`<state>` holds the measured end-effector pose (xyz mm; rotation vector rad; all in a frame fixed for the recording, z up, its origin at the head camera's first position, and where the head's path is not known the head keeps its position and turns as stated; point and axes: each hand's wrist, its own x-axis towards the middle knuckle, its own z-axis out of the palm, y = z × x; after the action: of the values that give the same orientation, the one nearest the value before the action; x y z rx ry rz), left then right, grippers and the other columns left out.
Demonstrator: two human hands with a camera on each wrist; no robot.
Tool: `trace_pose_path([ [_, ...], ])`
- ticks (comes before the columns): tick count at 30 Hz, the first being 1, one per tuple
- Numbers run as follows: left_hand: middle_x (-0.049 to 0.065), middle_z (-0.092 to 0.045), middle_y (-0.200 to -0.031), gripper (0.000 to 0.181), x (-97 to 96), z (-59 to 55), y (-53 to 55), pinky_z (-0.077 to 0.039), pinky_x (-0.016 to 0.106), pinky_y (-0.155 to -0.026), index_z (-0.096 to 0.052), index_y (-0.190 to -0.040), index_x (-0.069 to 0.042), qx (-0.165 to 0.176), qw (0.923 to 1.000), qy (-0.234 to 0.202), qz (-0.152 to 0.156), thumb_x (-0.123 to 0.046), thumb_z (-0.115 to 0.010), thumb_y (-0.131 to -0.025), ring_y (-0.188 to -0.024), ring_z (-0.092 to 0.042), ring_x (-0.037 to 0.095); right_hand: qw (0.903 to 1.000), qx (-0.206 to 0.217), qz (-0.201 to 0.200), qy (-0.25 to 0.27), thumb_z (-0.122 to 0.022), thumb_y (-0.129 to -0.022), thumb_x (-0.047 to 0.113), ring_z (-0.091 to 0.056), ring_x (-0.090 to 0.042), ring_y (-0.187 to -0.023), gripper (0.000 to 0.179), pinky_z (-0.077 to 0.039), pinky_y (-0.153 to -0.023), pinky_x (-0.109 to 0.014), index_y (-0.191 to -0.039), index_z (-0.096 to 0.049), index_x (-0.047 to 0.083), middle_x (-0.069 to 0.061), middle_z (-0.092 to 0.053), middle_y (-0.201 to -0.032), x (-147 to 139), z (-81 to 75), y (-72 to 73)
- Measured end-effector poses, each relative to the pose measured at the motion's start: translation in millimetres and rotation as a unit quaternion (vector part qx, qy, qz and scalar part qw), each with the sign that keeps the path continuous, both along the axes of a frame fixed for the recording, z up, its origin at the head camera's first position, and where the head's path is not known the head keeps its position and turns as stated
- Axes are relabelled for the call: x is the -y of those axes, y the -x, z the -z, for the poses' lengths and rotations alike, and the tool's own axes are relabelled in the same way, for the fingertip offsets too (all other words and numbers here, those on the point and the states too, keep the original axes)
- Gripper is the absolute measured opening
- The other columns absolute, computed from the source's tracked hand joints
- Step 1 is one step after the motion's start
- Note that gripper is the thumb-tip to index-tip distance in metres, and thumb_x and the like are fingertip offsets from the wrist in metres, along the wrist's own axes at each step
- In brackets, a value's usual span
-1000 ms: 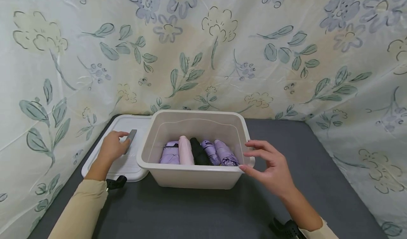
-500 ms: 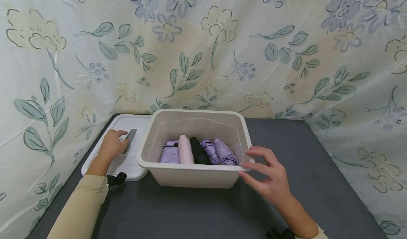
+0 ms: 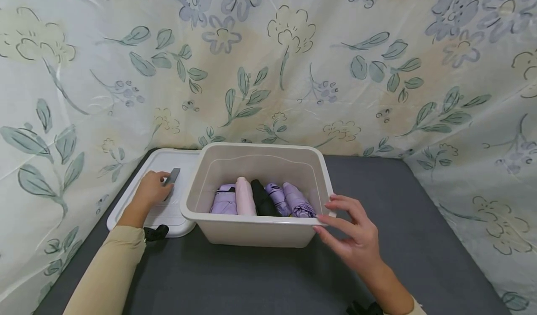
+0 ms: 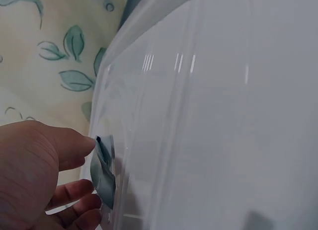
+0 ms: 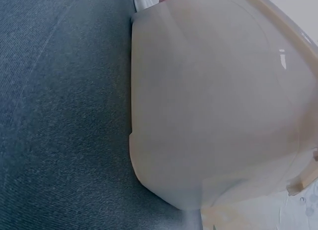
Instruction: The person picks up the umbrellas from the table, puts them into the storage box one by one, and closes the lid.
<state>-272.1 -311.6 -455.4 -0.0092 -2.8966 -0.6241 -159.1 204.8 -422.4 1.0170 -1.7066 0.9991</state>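
In the head view my left hand [image 3: 151, 194] is over the white lid [image 3: 161, 219], thumb and fingers at a flat grey piece [image 3: 173, 177]. The left wrist view has this creased grey piece [image 4: 103, 178] between thumb tip and fingertips; its kind is unclear. My right hand [image 3: 356, 233] grips the near right corner of a beige storage bin [image 3: 258, 231], thumb below the rim and fingertips along it. Inside stand several rolled bundles resembling folded umbrellas: lilac [image 3: 224, 201], pink [image 3: 245, 197], black [image 3: 263, 199] and two more purple ones [image 3: 299, 201].
The lid lies partly behind the bin's left side on a dark grey table [image 3: 251, 277]. A floral curtain [image 3: 285, 105] hangs along the back and both sides. The bin's pale end wall [image 5: 208, 101] fills most of the right wrist view.
The right hand has shifted slightly downward at the bin's corner, its fingertips closing on the rim. The left hand stays at the grey piece. Bin and bundles look unchanged.
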Motion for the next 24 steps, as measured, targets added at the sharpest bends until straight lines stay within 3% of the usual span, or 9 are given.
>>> trace_pose_path([
  [8, 0.032, -0.058, -0.099, 0.046, -1.3, 1.5, 2.4, -0.047, 0.055, -0.080, -0.059, -0.128, 0.016, 0.016, 0.9998, 0.002, -0.013, -0.013, -0.064, -0.093, -0.091, -0.054, 0.041, 0.9989, -0.043, -0.010, 0.011, -0.081, -0.090, 0.027, -0.062, -0.035, -0.112, 0.027, -0.049, -0.109, -0.026, -0.089, -0.081, 0.000, -0.028, -0.064, -0.098, 4.1, -4.9, 0.6],
  [16, 0.043, -0.051, -0.120, 0.048, -2.3, -0.5, 5.1, -0.045, 0.067, -0.089, -0.059, -0.132, 0.010, 0.035, 0.9976, 0.022, -0.055, -0.020, -0.061, -0.094, -0.111, -0.049, 0.064, 0.9959, -0.083, -0.028, 0.021, -0.079, -0.091, 0.020, -0.063, -0.037, -0.112, 0.025, -0.051, -0.109, -0.032, -0.085, -0.080, -0.004, -0.029, -0.061, -0.093, 8.9, -7.0, 2.0],
  [19, 0.044, -0.052, -0.120, 0.049, -2.0, -1.7, 5.8, -0.045, 0.067, -0.092, -0.060, -0.130, 0.011, 0.036, 0.9979, 0.023, -0.048, -0.020, -0.063, -0.092, -0.112, -0.050, 0.062, 0.9958, -0.086, -0.026, 0.020, -0.079, -0.091, 0.021, -0.063, -0.037, -0.112, 0.026, -0.051, -0.109, -0.033, -0.085, -0.080, -0.004, -0.029, -0.061, -0.093, 8.8, -6.4, 2.3],
  [24, 0.034, -0.063, -0.101, 0.048, -1.9, -2.9, 7.6, -0.049, 0.059, -0.088, -0.061, -0.126, 0.016, 0.025, 0.9995, 0.018, -0.010, -0.014, -0.068, -0.089, -0.097, -0.059, 0.046, 0.9963, -0.082, -0.016, 0.019, -0.079, -0.092, 0.023, -0.064, -0.036, -0.110, 0.026, -0.051, -0.108, -0.032, -0.084, -0.080, -0.003, -0.029, -0.062, -0.092, 7.4, -4.5, 2.3],
])
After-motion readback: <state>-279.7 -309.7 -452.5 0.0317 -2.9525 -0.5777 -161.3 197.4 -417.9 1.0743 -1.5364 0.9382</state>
